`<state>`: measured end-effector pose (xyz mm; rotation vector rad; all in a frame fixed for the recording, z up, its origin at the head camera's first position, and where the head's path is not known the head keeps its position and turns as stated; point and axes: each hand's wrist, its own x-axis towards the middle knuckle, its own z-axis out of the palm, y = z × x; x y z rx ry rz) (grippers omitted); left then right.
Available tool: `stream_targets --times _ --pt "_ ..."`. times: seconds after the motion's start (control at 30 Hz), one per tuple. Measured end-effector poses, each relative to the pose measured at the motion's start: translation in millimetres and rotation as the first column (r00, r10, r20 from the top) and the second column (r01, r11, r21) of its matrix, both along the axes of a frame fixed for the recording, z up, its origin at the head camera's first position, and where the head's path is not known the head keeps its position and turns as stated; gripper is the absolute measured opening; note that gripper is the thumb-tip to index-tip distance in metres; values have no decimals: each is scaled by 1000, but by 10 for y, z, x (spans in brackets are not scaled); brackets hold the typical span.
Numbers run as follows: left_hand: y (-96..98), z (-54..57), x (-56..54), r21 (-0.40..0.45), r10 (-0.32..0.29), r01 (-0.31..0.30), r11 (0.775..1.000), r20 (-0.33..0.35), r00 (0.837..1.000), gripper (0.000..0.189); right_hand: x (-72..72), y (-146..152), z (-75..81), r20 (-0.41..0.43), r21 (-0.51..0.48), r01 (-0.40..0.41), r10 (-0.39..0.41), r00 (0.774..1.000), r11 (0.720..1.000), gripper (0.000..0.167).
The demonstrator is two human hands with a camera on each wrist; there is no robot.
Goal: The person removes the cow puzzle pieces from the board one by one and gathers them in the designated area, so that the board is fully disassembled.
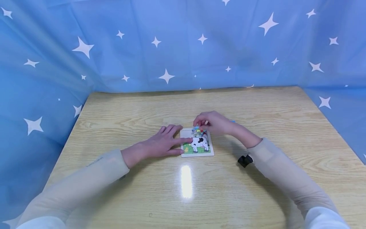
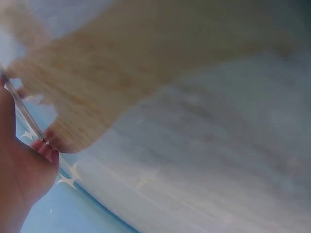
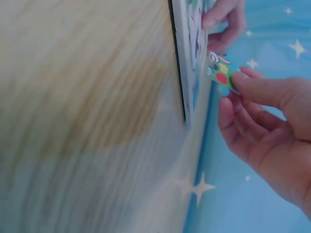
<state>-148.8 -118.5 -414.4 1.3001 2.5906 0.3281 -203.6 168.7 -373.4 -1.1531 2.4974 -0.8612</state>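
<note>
We pinch a puzzle piece (image 3: 221, 74) in our right hand (image 1: 215, 123), over the cow puzzle board (image 1: 186, 133) on the table (image 1: 154, 197); our left hand (image 1: 163, 143), apart, fingers spread, touches its left side

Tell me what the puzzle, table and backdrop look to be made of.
Puzzle: perhaps cardboard or thin wood, with a printed face; it looks flat and stiff, but the core is unclear.
Table: wood or wood-look laminate, smooth and somewhat glossy, judging by the grain and bright reflection.
Backdrop: probably fabric or thin plastic sheet, star-printed, since it hangs in soft creases.
</note>
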Motion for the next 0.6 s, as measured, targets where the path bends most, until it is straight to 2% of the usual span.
stream_targets --times 0.2,0.27,0.6 --pt "19 2 -6 -6 7 -7 1000 18 1000 57 -28 97 28 48 15 11 -12 999 1000 17" --pt "18 5 -10 -5 2 -2 1000 4 1000 57 -47 130 32 56 23 22 -23 998 999 17" --pt "15 14 -6 -16 -1 1 1000 12 1000 58 -101 339 49 70 19 72 -73 995 997 16"
